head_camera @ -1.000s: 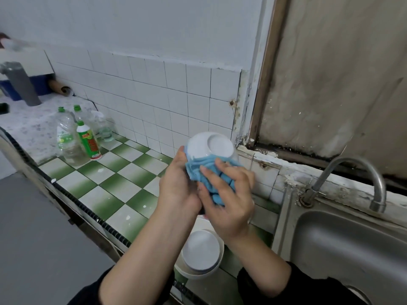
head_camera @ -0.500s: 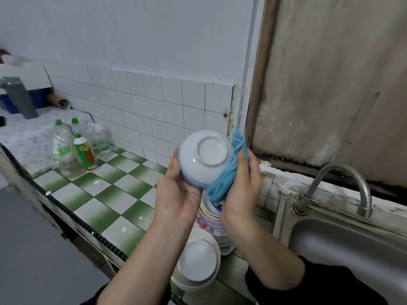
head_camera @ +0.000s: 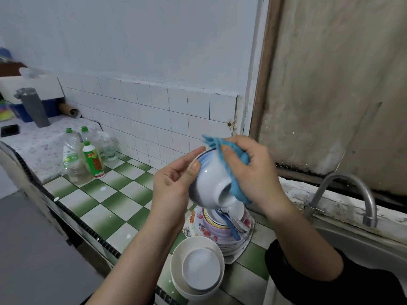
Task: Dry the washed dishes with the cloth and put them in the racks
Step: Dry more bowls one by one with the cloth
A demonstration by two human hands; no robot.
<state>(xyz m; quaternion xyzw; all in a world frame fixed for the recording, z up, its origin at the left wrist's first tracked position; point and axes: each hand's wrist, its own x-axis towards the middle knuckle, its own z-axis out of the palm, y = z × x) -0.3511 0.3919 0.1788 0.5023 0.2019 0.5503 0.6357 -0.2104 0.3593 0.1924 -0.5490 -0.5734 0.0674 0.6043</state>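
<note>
Left hand pinching rim of tilted white bowl, right hand pressing blue cloth against it, stacked dishes on green-checked counter below

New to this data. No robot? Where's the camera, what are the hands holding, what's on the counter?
No robot: a person works bare-handed, and the one camera sits on their head, looking down. The left hand holds a white bowl by its rim, tilted, foot toward the camera. The right hand grips a blue cloth against the bowl. Below, on the green-checked tiled counter, sit a stack of patterned dishes and nested white bowls; bottles stand left, a sink right.
</note>
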